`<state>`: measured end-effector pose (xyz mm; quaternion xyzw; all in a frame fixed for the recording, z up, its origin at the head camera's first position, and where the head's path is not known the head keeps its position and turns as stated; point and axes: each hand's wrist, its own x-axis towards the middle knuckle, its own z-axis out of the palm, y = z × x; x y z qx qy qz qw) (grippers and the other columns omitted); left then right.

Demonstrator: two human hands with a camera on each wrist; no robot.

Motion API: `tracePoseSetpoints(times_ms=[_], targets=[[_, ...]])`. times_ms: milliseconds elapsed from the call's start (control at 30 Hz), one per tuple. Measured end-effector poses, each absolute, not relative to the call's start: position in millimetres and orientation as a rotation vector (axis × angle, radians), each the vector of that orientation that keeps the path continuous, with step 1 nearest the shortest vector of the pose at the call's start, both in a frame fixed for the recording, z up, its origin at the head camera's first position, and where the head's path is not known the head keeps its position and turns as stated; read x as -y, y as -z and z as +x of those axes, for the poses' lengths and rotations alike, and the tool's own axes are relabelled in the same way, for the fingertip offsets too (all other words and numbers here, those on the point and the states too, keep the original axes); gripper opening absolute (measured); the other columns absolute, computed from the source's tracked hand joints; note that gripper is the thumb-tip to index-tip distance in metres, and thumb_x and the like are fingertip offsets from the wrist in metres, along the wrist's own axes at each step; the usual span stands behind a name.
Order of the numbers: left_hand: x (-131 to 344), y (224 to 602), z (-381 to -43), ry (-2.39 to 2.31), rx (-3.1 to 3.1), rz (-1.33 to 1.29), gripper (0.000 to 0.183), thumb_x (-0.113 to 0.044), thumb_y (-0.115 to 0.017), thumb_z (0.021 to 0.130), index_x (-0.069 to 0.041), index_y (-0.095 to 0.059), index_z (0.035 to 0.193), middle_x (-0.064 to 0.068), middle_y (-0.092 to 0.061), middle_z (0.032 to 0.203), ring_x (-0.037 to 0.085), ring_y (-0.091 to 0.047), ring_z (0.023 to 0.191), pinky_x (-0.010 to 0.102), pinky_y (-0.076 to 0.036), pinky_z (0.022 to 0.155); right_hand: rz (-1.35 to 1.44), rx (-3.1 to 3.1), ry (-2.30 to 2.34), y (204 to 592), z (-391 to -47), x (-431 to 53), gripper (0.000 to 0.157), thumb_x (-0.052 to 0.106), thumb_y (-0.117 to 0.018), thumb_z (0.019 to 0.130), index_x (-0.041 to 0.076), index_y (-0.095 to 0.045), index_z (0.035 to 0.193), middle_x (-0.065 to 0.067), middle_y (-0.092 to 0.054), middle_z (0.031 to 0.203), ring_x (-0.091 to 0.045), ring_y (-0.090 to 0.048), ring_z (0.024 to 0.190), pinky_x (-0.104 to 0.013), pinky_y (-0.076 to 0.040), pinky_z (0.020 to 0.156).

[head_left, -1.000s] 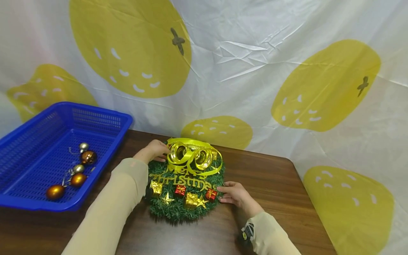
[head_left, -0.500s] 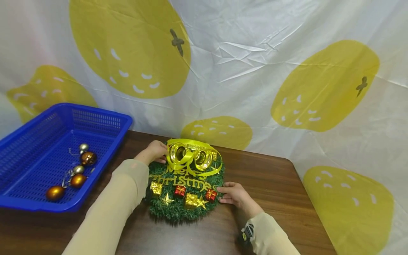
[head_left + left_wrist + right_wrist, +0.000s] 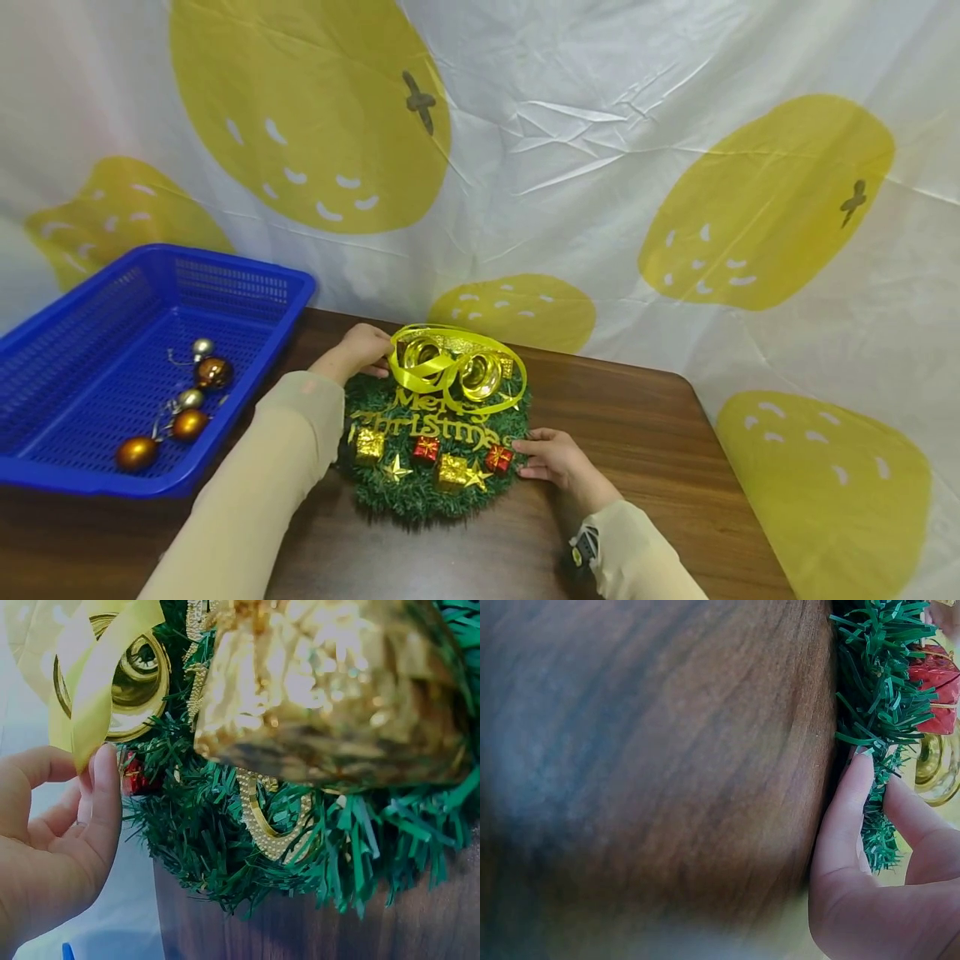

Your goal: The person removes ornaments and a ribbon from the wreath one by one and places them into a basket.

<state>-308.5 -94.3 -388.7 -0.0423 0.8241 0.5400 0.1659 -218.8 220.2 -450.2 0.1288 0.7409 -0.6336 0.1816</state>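
A green Christmas wreath (image 3: 420, 496) lies on the table, with gold "Merry Christmas" lettering (image 3: 442, 429), red and gold gift boxes and gold stars. Two gold bells (image 3: 480, 377) sit at its far part under loops of yellow ribbon (image 3: 517, 350). At the wreath's upper left, my left hand (image 3: 362, 348) pinches the ribbon (image 3: 94, 712) between thumb and finger, as the left wrist view shows. My right hand (image 3: 555, 458) grips the wreath's right edge (image 3: 881, 750), thumb and fingers on either side of the green tinsel.
A blue plastic basket (image 3: 296, 312) stands at the left, holding several gold and brown baubles (image 3: 213, 372). Behind the brown wooden table (image 3: 622, 433) hangs a white curtain (image 3: 570, 167) with yellow fruit prints.
My left hand has shifted slightly up and left, and the yellow ribbon's left loop has moved with it over the left bell. The right hand stays in place on the wreath.
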Motion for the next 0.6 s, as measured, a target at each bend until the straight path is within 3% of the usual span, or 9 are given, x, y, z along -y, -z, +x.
tracePoseSetpoints(times_ms=[433, 600], targets=[[94, 379, -304, -1.557, -2.373, 0.031, 0.04, -0.009, -0.046, 0.093, 0.002, -0.05, 0.131, 0.018, -0.058, 0.109, 0.016, -0.059, 0.075, 0.035, -0.057, 0.077, 0.365, -2.093, 1.787, 450, -219, -221, 0.063, 0.005, -0.06, 0.089, -0.013, -0.027, 0.139, -0.007, -0.055, 0.089, -0.012, -0.06, 0.061, -0.024, -0.056, 0.06], [93, 374, -301, -1.533, -2.369, 0.074, 0.04, -0.01, -0.046, 0.094, 0.002, -0.049, 0.132, 0.019, -0.057, 0.112, 0.017, -0.059, 0.079, 0.037, -0.056, 0.081, 0.359, -2.076, 1.796, 450, -218, -219, 0.064, 0.004, -0.06, 0.089, -0.015, -0.025, 0.139, -0.004, -0.055, 0.083, -0.011, -0.059, 0.058, -0.023, -0.055, 0.058]])
